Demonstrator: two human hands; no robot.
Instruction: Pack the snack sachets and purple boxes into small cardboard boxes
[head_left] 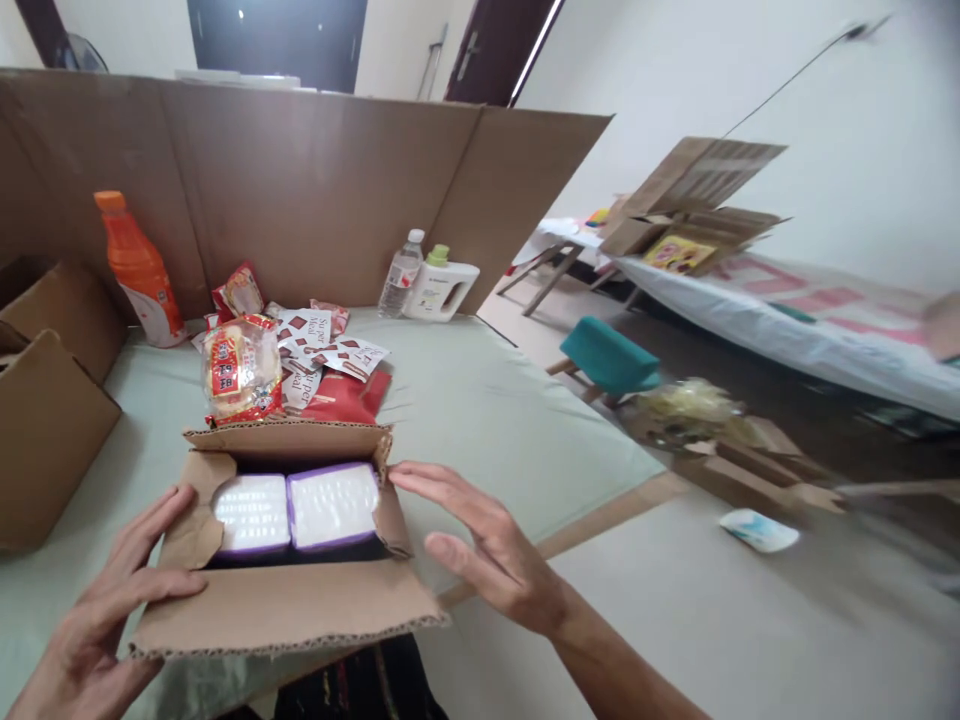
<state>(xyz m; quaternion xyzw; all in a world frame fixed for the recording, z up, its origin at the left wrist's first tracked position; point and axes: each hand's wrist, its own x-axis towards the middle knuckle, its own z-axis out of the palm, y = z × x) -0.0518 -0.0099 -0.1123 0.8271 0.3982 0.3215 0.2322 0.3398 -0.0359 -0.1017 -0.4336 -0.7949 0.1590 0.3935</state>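
A small open cardboard box (pixel 292 600) stands at the near edge of a pale green table (pixel 480 400). Inside it lie two white packs with purple edges (pixel 296 508), side by side. My left hand (pixel 105 620) rests against the box's left flap, fingers stretched out. My right hand (pixel 480 540) is at the box's right side, fingers spread, fingertips touching the right flap. Neither hand holds anything.
Behind the box lie snack packets (pixel 240 370) and brown-and-white sachets (pixel 322 345). An orange bottle (pixel 139 268), a water bottle (pixel 401 272) and a white jug (pixel 442 285) stand by a cardboard screen (pixel 300 190). Cardboard boxes (pixel 45 420) sit left. A teal stool (pixel 607 358) stands on the floor.
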